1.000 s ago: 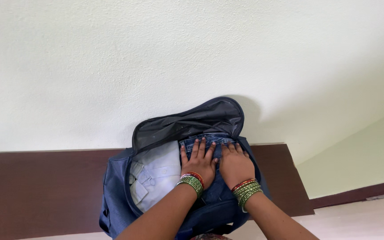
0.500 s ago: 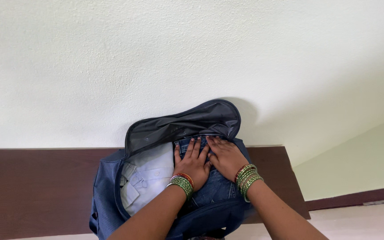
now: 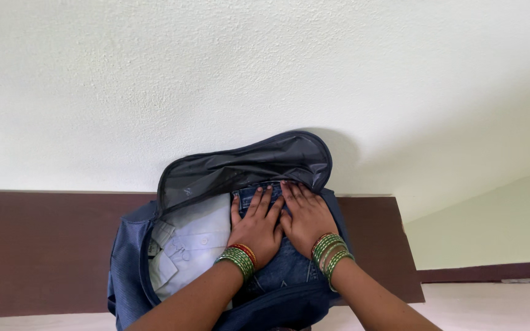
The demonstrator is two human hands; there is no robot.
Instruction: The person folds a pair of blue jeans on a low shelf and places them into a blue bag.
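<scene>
Both hands lay flat and open, side by side w/ thumbs nearly touching, on the folded blue denim jeans inside the open dark-blue fabric travel bag. The left hand pressed on the left part of the denim, the right hand on the right part; neither was clamped on anything, only pushing down w/ palms. Fingertips of both reached to the far edge of the jeans, just under the grey-lined bag lid, which stood folded back against the white textured wall.

Compared w/ one second ago, the hands had moved a little toward the lid end of the bag, approx. from the middle of the denim to its far edge, and had come closer together. In my judgement this meant the jeans were already lying in the bag and were being flattened.

Beside the jeans, on the left half of the bag, lay a folded white buttoned shirt, touching the denim. The bag rested against a dark brown wooden board. Green and red bangles were on both wrists.
</scene>
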